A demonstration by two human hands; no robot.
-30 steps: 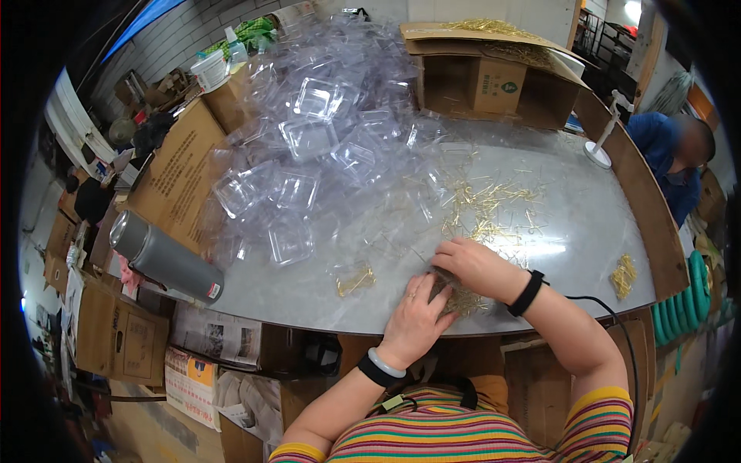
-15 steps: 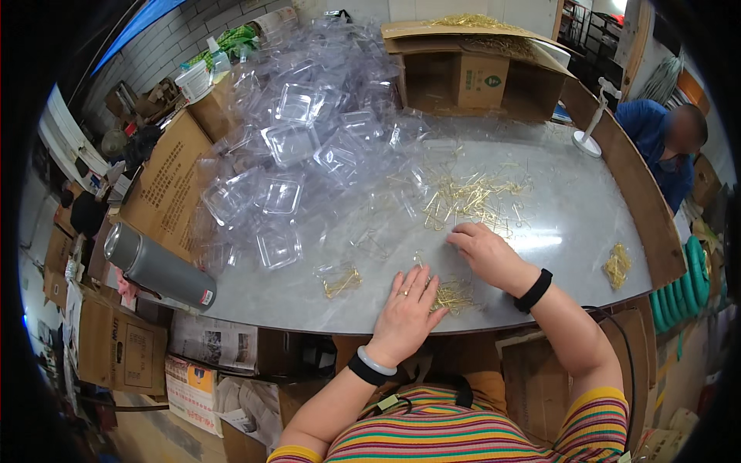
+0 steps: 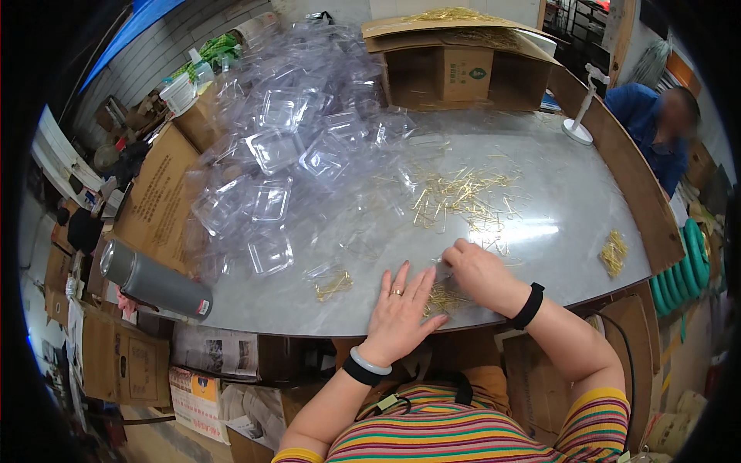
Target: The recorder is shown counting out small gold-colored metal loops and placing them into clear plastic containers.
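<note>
My left hand (image 3: 400, 307) lies on the grey table with its fingers stretched and apart, holding nothing. Just right of its fingers is a small pile of thin gold-coloured wire hooks (image 3: 443, 299). Over the far side of that pile, my right hand (image 3: 480, 272) has its thumb and fingers pinched together; whatever is between them is hidden. Beyond both hands spreads a larger loose heap of gold hooks (image 3: 463, 197). Left of my left hand is a clear plastic box with a bundle of gold hooks (image 3: 333, 285) at it.
A large heap of clear plastic boxes (image 3: 270, 150) covers the table's left and far left. A grey bottle (image 3: 154, 279) lies at the left edge. Cardboard walls (image 3: 617, 174) border the table. A white stand (image 3: 577, 131) is far right. A person (image 3: 656, 127) sits beyond the right wall.
My right hand has come nearer, from the edge of the larger heap toward the small pile. My left hand has shifted slightly left, its fingers spread wider. The whole view has moved a little.
</note>
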